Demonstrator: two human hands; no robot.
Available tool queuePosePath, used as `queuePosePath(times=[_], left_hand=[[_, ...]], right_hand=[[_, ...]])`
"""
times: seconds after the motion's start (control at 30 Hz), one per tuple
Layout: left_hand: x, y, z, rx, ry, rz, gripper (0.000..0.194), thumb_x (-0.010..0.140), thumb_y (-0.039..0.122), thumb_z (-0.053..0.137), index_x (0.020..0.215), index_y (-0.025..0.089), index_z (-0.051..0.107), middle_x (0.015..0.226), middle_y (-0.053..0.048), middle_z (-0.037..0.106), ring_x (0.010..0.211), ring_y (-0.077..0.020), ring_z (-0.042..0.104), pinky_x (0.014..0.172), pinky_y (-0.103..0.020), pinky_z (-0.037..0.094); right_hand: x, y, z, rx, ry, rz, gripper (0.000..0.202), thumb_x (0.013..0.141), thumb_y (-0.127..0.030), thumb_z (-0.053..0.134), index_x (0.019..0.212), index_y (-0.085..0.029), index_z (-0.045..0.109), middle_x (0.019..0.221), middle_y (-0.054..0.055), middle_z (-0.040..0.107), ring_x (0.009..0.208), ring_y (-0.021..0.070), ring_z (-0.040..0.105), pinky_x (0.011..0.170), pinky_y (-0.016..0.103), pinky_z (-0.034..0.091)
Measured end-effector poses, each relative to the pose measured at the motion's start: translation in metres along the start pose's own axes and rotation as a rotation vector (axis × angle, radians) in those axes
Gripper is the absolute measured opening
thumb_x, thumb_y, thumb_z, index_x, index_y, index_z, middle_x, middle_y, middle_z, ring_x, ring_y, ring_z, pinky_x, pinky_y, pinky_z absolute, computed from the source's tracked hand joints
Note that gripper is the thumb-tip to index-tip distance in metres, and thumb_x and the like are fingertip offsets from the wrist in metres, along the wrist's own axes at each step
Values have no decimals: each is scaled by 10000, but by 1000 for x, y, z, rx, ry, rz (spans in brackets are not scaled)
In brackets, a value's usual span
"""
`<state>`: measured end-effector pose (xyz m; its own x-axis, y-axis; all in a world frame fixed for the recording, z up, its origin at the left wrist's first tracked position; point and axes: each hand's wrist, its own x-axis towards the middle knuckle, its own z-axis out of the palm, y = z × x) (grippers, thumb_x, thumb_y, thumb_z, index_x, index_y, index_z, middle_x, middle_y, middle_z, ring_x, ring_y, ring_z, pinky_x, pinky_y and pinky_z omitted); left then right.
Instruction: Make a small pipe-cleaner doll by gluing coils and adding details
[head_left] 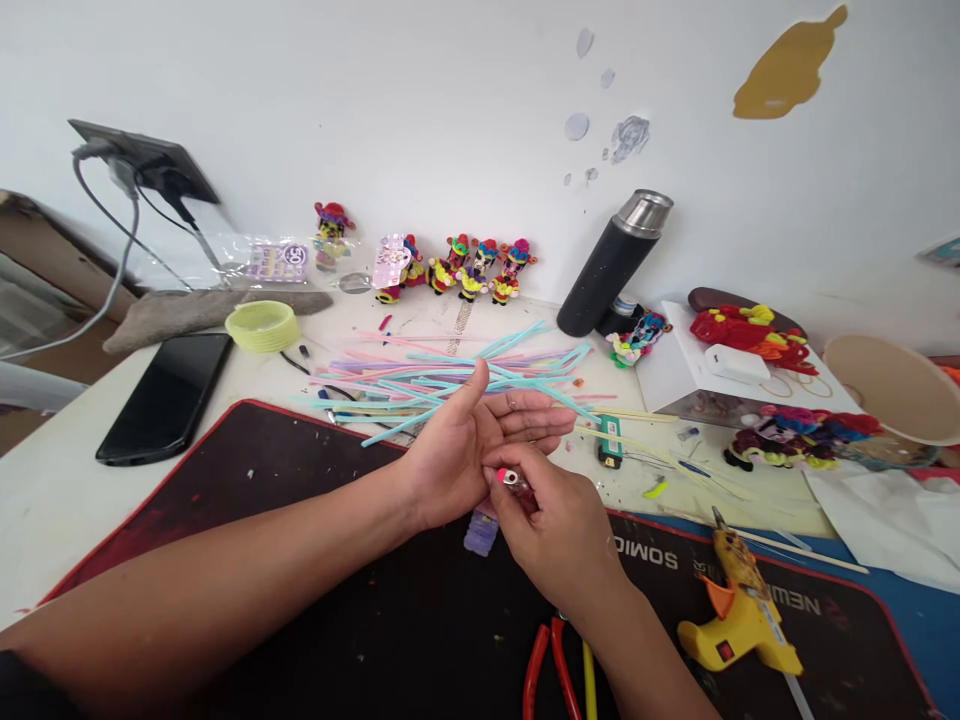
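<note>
My left hand [465,450] is palm up over the mat, its fingers stretched out to the right and its thumb raised. Beside its palm, my right hand [551,510] is closed round a small pinkish object [510,478] with a white ring-like end; most of it is hidden by the fingers. Just below the hands, a purple fuzzy piece [481,533] shows, partly covered. Pink, blue and purple fuzzy sticks [420,385] lie spread behind my left hand.
On the black mat [337,640] are red-handled pliers [559,660] and a yellow glue gun [742,610]. A phone [165,400] and yellow roll [262,326] sit left. Small dolls [472,270], a black thermos [615,265] and a white box [682,360] stand behind.
</note>
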<state>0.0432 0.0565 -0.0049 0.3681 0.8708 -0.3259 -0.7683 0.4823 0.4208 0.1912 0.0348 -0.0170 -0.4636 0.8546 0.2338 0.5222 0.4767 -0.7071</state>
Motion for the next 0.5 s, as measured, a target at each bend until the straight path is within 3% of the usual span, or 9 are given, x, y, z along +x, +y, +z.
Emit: queuePosePath(times=[0.5], left_hand=[[1,-3,-6,26,-21,-26,665,1035,696,472,969,113,785,1132,-180,804,1183,-295,707,1082,-425,520]], right_hand=[[-1,-2,0,170,0,110,125,950,-208,619,1023,-252,711,786,-24,783,558,150,701,529,237,473]])
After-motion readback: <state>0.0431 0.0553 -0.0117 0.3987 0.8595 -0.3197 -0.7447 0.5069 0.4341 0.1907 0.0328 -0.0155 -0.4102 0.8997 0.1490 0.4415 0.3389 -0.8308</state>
